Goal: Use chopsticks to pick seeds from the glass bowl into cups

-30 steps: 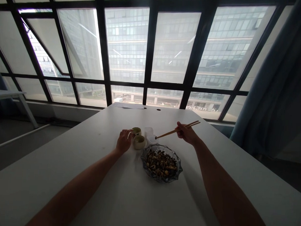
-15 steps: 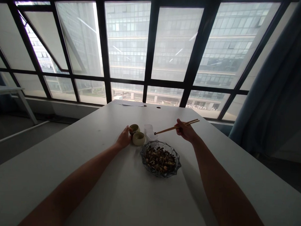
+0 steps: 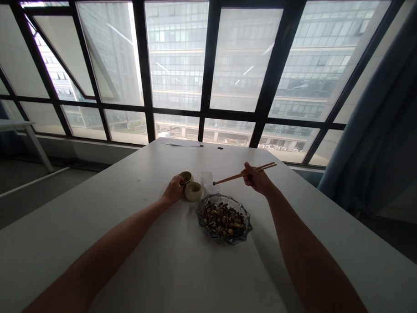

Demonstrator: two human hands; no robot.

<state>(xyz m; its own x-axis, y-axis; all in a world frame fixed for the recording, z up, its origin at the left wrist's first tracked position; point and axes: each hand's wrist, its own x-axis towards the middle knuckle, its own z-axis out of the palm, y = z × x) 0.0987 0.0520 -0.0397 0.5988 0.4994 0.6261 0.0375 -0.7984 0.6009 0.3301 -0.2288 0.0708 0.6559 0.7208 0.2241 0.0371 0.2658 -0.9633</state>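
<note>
Two small rounded ceramic cups stand side by side on the table. My left hand (image 3: 173,190) is at the left side of the rear cup (image 3: 186,176), its fingers closed over the near rim. The front cup (image 3: 193,191) sits just right of those fingers. In my right hand (image 3: 256,178) is a pair of wooden chopsticks (image 3: 233,177), slanting down to the left. A small dark piece (image 3: 214,183), too small to name, is at their tips, above clear plastic containers (image 3: 211,188). Nearer me, a scalloped glass bowl (image 3: 200,218) holds striped sunflower seeds and several nuts (image 3: 223,219).
The white table (image 3: 130,245) stretches toward a wide window wall. Papers (image 3: 180,142) lie at its far edge, beside dark round holes (image 3: 220,148). A blue curtain (image 3: 373,125) hangs on the right. Another white table (image 3: 11,126) stands far left.
My left fingers have shifted from the rear cup's outer side onto its near rim. The chopstick tips, with the dark piece, have moved slightly up and left.
</note>
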